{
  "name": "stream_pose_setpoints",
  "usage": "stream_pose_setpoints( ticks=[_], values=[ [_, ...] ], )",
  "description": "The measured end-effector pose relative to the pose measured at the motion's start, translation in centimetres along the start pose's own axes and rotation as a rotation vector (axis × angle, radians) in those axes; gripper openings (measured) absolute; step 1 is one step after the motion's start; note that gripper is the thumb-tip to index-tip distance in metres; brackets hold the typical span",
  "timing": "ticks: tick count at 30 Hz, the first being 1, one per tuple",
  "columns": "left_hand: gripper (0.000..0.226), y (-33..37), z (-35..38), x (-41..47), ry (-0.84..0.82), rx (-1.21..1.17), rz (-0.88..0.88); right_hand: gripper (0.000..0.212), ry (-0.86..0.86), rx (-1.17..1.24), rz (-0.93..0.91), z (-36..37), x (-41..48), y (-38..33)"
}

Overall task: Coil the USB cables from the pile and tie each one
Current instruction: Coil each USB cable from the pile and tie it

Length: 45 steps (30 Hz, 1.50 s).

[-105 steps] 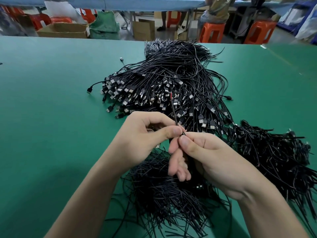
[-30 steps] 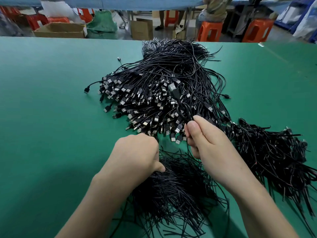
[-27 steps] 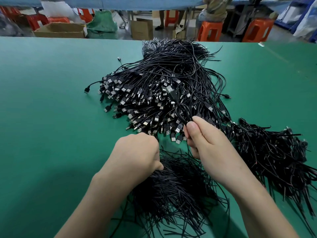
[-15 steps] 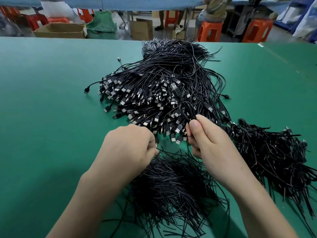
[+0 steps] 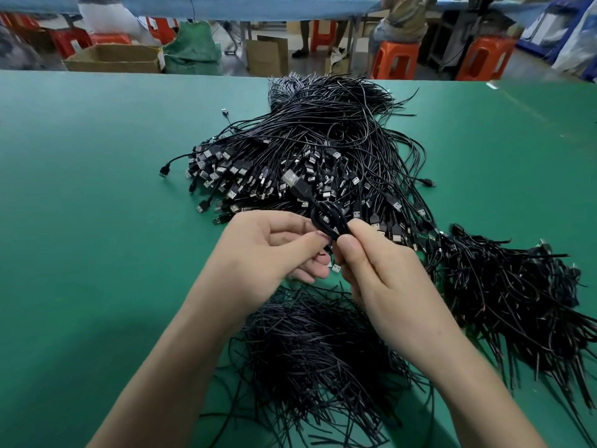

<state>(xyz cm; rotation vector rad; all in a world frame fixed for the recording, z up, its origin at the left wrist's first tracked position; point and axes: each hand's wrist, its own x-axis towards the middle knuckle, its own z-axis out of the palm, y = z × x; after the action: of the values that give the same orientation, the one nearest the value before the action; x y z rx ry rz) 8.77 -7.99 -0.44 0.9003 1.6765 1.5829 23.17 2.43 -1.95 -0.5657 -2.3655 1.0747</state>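
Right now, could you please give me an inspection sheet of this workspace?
Surface: green table, flat and matte.
Job's things: pile of USB cables mid-table; coiled cable held above its near edge, plug pointing away; heap of thin black strands nearest the person; dark heap at right, whether tied cannot be told.
Clutter: nothing seen.
Hands: right hand pinches the coiled cable; left hand pinches at its lower end.
Cables: one stray cable end lies left of the pile.
Surroundings: cardboard box, orange stools and a seated person beyond the table.
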Motion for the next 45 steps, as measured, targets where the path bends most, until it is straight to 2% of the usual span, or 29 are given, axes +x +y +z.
stream_pose_setpoints(
  ticks=[3,6,11,15,18,19,22,30,33,36,38,42,45],
  values=[
    [0.019,-0.2,0.3,-0.1,-0.049,-0.050,0.054,0.031,0.048,0.019,0.017,0.1,0.1,0.1],
    [0.016,-0.3,0.5,-0.2,-0.088,-0.110,0.080,0.033,0.070,0.107,0.045,0.1,0.2,0.1],
    [0.026,-1.1,0.2,0.1,-0.219,-0.212,0.102,0.036,0.070,0.302,0.118,-0.1,0.2,-0.2],
    [0.016,-1.6,0.7,0.6,-0.115,-0.192,0.226,0.039,0.013,0.457,0.147,-0.1,0.0,-0.9],
    [0.003,-2.2,1.0,1.0,-0.074,-0.141,0.335,0.038,-0.020,0.464,0.132,-0.2,0.0,-1.3],
    [0.010,-2.5,1.1,1.0,-0.066,-0.142,0.342,0.038,-0.026,0.441,0.126,-0.2,-0.1,-1.4],
    [0.026,-2.8,1.4,1.0,-0.085,-0.172,0.324,0.038,-0.057,0.418,0.124,-0.4,0.0,-1.4],
    [0.047,-2.7,1.4,0.8,-0.215,-0.194,0.285,0.037,-0.309,0.688,0.204,-1.9,0.0,-1.2],
    [0.042,-2.8,1.7,0.5,-0.232,-0.229,0.258,0.037,-0.335,0.750,0.238,-2.0,-0.1,-0.9],
    [0.026,-2.5,2.0,0.3,-0.235,-0.224,0.228,0.034,-0.357,0.817,0.274,-1.9,-0.2,-0.7],
    [0.018,-2.2,2.1,0.2,-0.222,-0.213,0.209,0.032,-0.357,0.828,0.288,-1.8,-0.3,-0.6],
    [0.021,-2.0,2.2,0.3,-0.144,-0.097,0.246,0.033,-0.305,0.778,0.237,-1.7,-0.1,-0.3],
    [0.023,-1.6,2.3,0.2,-0.106,-0.051,0.235,0.032,-0.072,0.464,0.153,-1.7,0.2,0.1]
  ],
)
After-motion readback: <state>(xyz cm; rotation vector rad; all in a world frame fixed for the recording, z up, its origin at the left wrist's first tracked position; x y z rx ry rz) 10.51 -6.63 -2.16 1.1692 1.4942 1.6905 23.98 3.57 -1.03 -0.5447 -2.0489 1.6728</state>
